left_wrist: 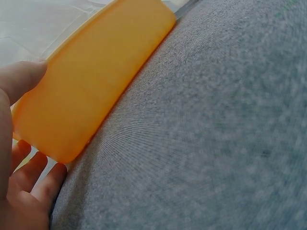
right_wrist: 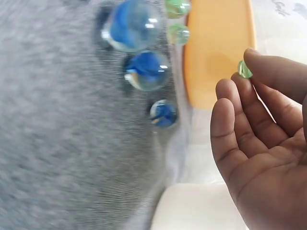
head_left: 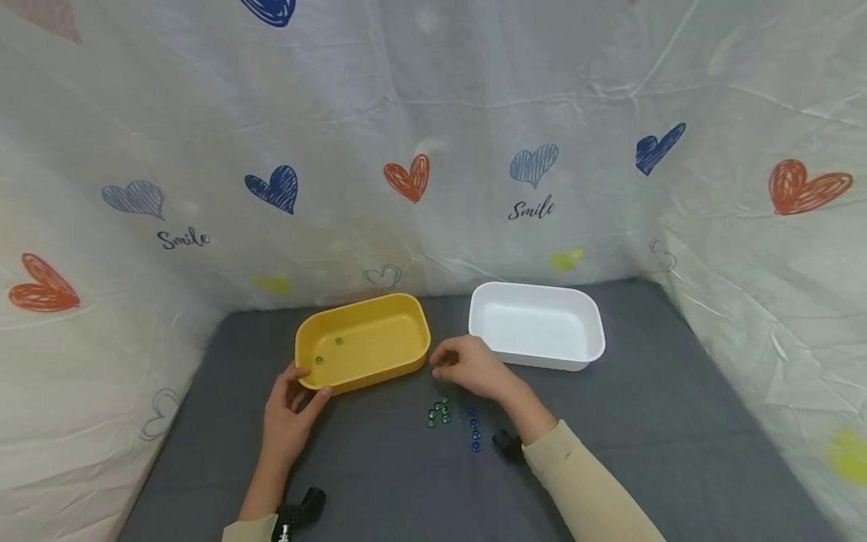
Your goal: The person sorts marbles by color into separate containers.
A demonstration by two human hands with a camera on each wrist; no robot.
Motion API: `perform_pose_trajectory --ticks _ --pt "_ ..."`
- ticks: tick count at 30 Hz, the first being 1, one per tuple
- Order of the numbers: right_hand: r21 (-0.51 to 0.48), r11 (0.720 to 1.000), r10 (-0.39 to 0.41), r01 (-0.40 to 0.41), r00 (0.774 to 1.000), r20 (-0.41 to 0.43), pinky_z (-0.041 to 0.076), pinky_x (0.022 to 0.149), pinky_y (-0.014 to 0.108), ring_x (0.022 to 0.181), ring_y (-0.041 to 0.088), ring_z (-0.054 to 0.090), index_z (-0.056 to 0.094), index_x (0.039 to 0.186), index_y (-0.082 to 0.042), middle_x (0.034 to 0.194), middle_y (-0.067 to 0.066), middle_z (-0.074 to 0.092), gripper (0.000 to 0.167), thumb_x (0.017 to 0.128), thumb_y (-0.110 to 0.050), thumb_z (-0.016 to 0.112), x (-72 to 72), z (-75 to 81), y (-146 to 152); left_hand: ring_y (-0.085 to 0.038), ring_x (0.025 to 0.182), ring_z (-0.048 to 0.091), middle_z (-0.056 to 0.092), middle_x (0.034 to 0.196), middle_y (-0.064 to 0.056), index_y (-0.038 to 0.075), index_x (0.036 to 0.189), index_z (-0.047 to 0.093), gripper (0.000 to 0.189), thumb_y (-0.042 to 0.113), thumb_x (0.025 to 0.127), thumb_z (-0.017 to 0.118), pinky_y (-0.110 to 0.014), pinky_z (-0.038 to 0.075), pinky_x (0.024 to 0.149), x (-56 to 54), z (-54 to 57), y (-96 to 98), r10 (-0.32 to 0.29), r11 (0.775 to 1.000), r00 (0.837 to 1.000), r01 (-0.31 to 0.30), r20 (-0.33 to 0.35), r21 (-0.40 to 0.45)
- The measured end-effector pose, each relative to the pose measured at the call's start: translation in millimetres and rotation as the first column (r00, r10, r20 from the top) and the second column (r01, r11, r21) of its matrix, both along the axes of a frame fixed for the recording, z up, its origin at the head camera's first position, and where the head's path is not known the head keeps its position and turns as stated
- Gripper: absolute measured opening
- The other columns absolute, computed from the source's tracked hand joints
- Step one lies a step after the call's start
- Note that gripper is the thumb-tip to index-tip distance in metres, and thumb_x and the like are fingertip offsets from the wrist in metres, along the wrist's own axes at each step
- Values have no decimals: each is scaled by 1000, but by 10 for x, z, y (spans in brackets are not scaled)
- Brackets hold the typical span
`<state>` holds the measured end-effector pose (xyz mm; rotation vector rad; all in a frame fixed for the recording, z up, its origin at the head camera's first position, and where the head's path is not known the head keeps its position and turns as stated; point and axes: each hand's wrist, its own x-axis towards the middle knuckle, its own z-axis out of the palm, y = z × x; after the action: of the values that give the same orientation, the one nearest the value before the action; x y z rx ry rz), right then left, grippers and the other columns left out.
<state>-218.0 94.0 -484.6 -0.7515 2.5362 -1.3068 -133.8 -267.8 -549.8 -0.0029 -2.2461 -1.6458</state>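
My left hand [head_left: 286,421] grips the near left corner of a yellow tray [head_left: 369,376], its thumb on the front wall and its fingers round the end, as the left wrist view shows too. Two green marbles [head_left: 319,360] lie inside that tray. Between thumb and fingertips, my right hand [head_left: 474,366] pinches a green marble [right_wrist: 244,69], just off the tray's right end. On the cloth below lie several loose green marbles [head_left: 445,410]. Beside them several blue marbles [head_left: 476,434] form a rough line.
A white tray [head_left: 549,363] stands at the back right, behind my right hand. Dark grey cloth [head_left: 406,489] covers the table. A pale curtain [head_left: 460,248] printed with hearts hangs behind and at both sides.
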Motion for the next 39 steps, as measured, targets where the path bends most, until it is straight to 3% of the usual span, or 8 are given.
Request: perform_pose_trajectory --ticks 7,14,19,27,39 --pt "-41 999 10 -12 999 -33 59 83 32 91 11 69 82 110 -7 99 -7 76 16 95 -11 84 1 153 -66 -43 153 44 39 171 -20 -5 139 55 49 -1 98 81 -13 49 105 0 6 -22 -6 1000 1000 6 -13 9" --pt "-102 995 -14 13 1000 -14 61 87 34 96 13 70 81 113 -5 103 -4 77 17 96 -8 82 -49 225 -156 -41 154 43 40 171 -20 -4 137 56 48 -2 97 82 -12 48 104 10 23 4 -7 1000 1000 7 -27 -1" --pt "-135 991 -26 24 1000 -12 61 87 35 96 15 71 80 115 -2 105 -1 77 20 96 -7 81 -115 207 -229 -41 153 45 40 170 -20 -5 138 56 50 -4 95 82 -13 49 102 12 31 16 -15 1000 999 15 -36 8" --pt "-155 986 -69 67 997 -13 62 91 38 99 16 71 80 115 -4 105 -2 77 19 97 -9 81 -182 154 -301 -40 156 41 38 172 -18 -4 138 56 48 -1 97 82 -13 47 105 14 25 24 -18 1000 1000 18 -10 5" --pt "-167 982 -86 90 996 30 62 86 33 100 16 71 80 115 -11 107 -1 76 16 99 -10 81 -257 107 -399 -40 155 42 38 172 -18 -4 138 56 47 -2 98 81 -13 48 105 13 30 16 -13 1000 1000 13 -17 6"
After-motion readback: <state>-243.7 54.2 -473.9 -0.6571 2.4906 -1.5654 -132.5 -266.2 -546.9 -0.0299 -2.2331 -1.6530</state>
